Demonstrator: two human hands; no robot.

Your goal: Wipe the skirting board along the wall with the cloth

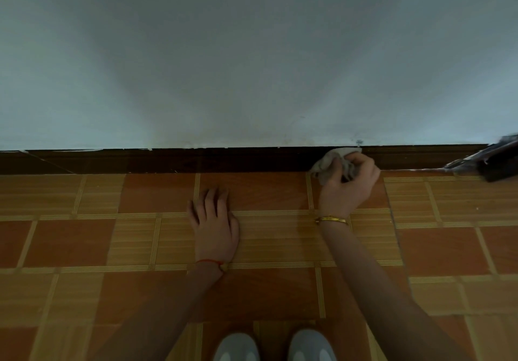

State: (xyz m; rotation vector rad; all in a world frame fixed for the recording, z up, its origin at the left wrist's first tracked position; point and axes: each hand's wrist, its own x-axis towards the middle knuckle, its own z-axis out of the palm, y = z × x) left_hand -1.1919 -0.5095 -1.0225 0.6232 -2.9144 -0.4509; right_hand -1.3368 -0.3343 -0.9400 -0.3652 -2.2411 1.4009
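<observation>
This looks like a room in a home. A plain pale painted wall point(252, 52) fills the view from 10 to 2 o'clock, a dark wooden skirting board point(196, 161) runs along its foot, and a wood-patterned tiled floor point(84, 243) spreads towards 6 o'clock.

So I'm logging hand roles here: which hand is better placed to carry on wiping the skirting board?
The right hand: it grips the cloth against the skirting board. The left hand rests flat on the floor, apart from the board, seemingly as support.

2 hands point(214, 220), 1 cloth point(328, 164), 2 shoes point(236, 346), 2 bracelets point(332, 219).
</observation>
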